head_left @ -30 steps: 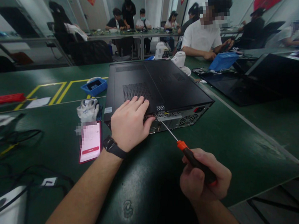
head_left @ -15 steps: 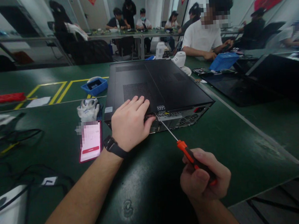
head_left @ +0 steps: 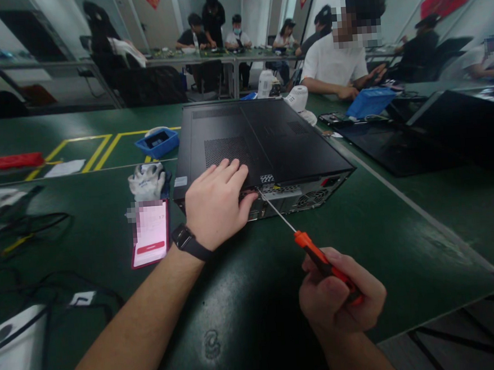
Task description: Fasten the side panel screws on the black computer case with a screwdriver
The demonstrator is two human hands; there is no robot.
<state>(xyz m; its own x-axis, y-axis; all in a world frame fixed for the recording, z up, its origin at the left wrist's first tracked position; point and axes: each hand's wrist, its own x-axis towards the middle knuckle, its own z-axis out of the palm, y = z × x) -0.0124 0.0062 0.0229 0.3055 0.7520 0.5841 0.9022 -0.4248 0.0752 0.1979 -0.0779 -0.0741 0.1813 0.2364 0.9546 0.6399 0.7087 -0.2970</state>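
Observation:
A black desktop computer case (head_left: 277,132) lies flat on the green table, its back panel with fan grille and red switch facing me. My left hand (head_left: 218,201) rests on the case's near edge, fingers stretched over the top cover and thumb down by the back panel. In my right hand (head_left: 343,291) is an orange-and-black screwdriver (head_left: 305,242), gripped by its handle. Its long shaft slants up to the left, and the tip meets the back panel beside my left thumb. What exactly the tip touches is too small to tell.
Left of the case are a phone (head_left: 152,231), work gloves (head_left: 147,182) and a blue tray (head_left: 158,142). Black cables (head_left: 46,278) and a white device (head_left: 17,347) lie at the left. A dark panel (head_left: 388,147) and a blue bin (head_left: 370,103) are right, near a seated person (head_left: 331,60).
The screwdriver handle has turned slightly in my right hand, showing more orange along its side. My right hand has shifted a little to the right. My left hand stays on the case.

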